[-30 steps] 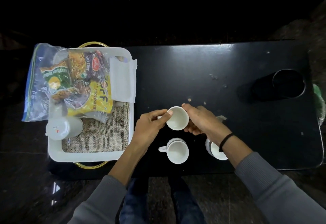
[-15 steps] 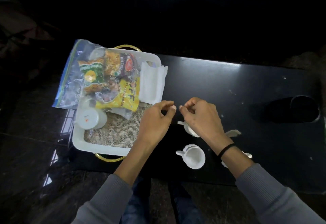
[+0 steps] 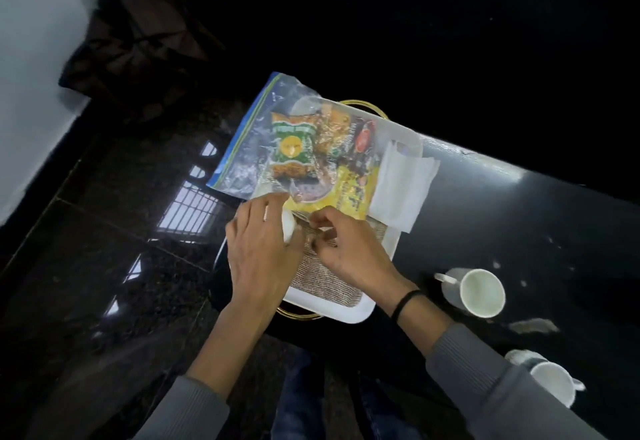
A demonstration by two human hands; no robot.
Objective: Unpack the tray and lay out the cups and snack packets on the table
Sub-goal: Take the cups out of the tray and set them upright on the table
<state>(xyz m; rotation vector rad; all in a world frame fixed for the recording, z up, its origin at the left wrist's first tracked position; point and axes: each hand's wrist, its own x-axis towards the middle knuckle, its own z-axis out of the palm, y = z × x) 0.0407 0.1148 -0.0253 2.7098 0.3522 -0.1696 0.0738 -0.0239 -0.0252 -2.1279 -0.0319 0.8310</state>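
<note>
My left hand [image 3: 258, 249] is cupped over a small white container [image 3: 288, 230] at the middle of the frame; whether the fingers actually clamp it, I cannot tell. My right hand [image 3: 346, 249] pinches at the near edge of the clear bag [image 3: 249, 148], fingertips [image 3: 317, 223] closed on something thin, probably film. Both hands sit over the tray [image 3: 349, 311], I judge to free the bag. The packets [image 3: 294, 148] lie inside it, just above my hands, beside a folded napkin [image 3: 403, 186]. Two cups [image 3: 479, 292] already stand on the table [image 3: 554, 217] at lower right.
</note>
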